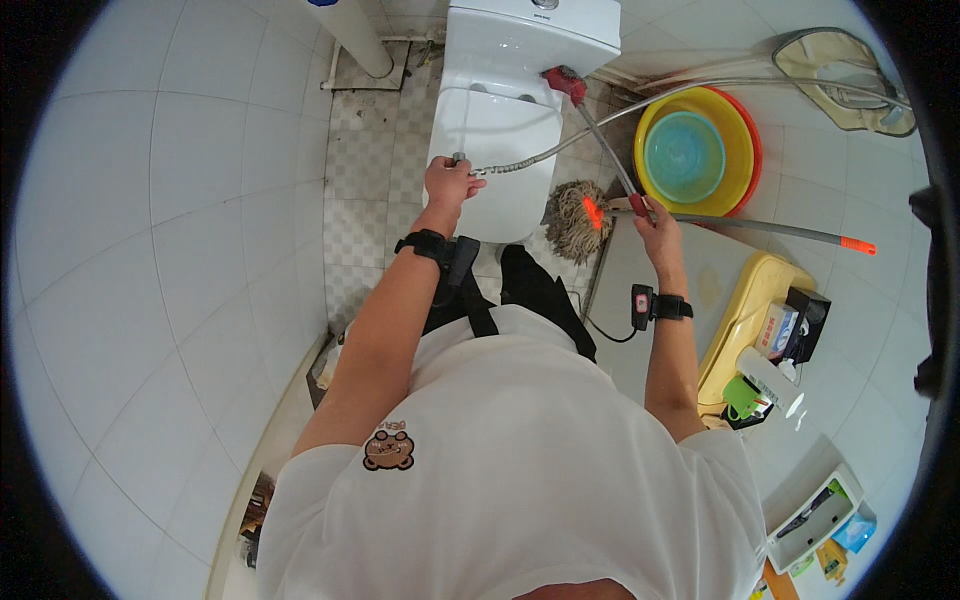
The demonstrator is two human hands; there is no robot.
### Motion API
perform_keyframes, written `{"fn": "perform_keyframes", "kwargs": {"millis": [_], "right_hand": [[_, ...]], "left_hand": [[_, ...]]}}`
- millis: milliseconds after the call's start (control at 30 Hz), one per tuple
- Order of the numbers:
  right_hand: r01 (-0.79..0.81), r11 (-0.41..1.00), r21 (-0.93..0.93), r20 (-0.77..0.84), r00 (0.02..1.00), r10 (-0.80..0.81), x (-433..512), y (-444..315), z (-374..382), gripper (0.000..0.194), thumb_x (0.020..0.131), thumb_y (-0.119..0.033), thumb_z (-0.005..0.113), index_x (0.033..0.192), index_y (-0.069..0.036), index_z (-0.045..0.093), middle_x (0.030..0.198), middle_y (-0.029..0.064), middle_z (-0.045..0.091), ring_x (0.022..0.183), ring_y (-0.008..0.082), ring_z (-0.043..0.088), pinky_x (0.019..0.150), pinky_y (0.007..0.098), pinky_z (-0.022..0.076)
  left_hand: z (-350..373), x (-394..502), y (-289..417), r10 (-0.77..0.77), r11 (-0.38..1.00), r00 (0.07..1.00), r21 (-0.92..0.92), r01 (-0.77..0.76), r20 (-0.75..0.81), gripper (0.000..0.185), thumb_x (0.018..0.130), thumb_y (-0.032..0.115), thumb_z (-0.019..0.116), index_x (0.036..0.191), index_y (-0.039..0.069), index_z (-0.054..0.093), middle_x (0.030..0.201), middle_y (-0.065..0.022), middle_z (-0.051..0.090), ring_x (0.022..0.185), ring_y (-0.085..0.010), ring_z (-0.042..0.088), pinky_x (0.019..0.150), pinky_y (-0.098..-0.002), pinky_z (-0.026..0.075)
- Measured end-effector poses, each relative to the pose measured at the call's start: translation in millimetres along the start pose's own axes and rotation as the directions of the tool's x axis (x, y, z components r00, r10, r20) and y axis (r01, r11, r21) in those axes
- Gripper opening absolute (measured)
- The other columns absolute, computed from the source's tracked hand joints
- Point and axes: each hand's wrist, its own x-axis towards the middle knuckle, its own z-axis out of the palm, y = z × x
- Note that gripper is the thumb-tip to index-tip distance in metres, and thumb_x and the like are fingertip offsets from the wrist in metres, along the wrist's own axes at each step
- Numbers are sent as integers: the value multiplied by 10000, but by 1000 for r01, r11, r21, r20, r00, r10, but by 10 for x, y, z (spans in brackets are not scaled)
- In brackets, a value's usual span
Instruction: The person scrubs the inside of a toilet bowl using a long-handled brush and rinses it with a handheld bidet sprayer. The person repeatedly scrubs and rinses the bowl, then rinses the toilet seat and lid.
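My left hand (pixel 448 184) is closed around a small metal spray nozzle (pixel 459 157) above the shut lid (pixel 499 206) of a white toilet. A thin stream, apparently water, runs from the nozzle towards the lid's hinges. From this hand a flexible metal hose (pixel 529 160) curves away to the right. My right hand (pixel 663 234) grips the red end of a long-handled brush with a grey shaft (pixel 609 148). Its red head (pixel 567 82) rests against the toilet near the base of the tank (pixel 525 41), bristles mostly hidden.
A string mop (pixel 574 225) lies right of the toilet, its grey handle (pixel 757 223) reaching right. Stacked basins (pixel 645 142) stand behind it. A white appliance or cabinet top (pixel 637 292) carries a yellow tray (pixel 731 322) with boxes. A white pipe (pixel 352 37) rises at left.
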Motion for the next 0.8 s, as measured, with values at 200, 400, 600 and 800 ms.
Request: {"fn": "perform_keyframes", "kwargs": {"millis": [200, 400, 600, 800], "right_hand": [[98, 986, 135, 151, 981, -118, -52, -657, 175, 404, 857, -47, 640, 1255, -20, 575, 1047, 177, 692, 953, 216, 674, 781, 311, 515], [108, 988, 107, -72, 992, -101, -633, -661, -31, 424, 843, -43, 640, 1263, -39, 578, 1052, 176, 690, 960, 224, 678, 805, 326, 514], [70, 992, -101, -133, 988, -83, -639, -668, -9, 430, 838, -84, 637, 1263, -66, 578, 1084, 200, 659, 1009, 355, 641, 849, 388, 508], [235, 964, -122, -21, 971, -239, -264, -796, 128, 402, 836, -155, 649, 1217, -45, 586, 1013, 214, 657, 940, 393, 624, 798, 441, 504]], "left_hand": [[101, -35, 37, 103, 979, 990, 168, -119, 100, 199, 892, 119, 613, 1014, 0, 511, 750, -112, 637, 601, -215, 697, 437, -261, 495], [169, 20, 147, 206, 906, 940, 311, -288, 272, 204, 871, 125, 642, 995, 16, 522, 746, -103, 635, 596, -188, 690, 453, -263, 500], [384, 88, 51, 103, 947, 960, 270, -175, 262, 223, 868, 125, 638, 1006, 6, 509, 748, -117, 635, 599, -213, 694, 435, -273, 501], [462, 112, 34, 88, 933, 963, 317, -169, 255, 221, 883, 110, 610, 1025, -8, 488, 776, -132, 640, 607, -216, 698, 436, -265, 505]]}}
